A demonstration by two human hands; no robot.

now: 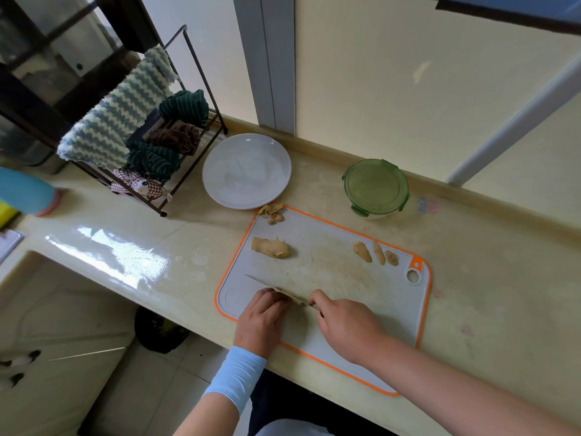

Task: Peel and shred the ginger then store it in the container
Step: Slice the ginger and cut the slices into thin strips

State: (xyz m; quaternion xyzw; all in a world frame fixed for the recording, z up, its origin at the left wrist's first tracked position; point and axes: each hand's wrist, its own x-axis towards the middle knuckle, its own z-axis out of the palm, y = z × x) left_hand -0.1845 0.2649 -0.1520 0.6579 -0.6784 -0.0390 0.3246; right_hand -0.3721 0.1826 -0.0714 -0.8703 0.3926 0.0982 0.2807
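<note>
The left hand (262,313) bends its fingers over a small piece of ginger (290,295) and pins it to the board (330,278) near the front edge. The right hand (345,322) is wrapped round the handle of the knife (261,282), whose blade runs leftward across the ginger, with the tip past the left knuckles. The step in hand looks like slicing this piece thin, ahead of cutting it into shreds. The hands hide whether its skin is fully off.

To do it well, the left fingertips should curl back so the knuckles guide the flat of the blade. The piece is small and round enough to roll, so it is better laid on a cut flat face first. Short, even strokes would serve, with the tip low on the board. The slices can then be stacked and cut lengthwise into fine strips. The main risk is a nicked fingertip as the piece shrinks.

A larger chunk (270,247) lies mid-left on the board, and three small bits (375,253) lie near the right end. Peels (272,212) sit at the far left corner, well apart from the cutting. The container (375,187) stands lidded on the surface (487,278) beyond the board, so most of the task looks undone.
</note>
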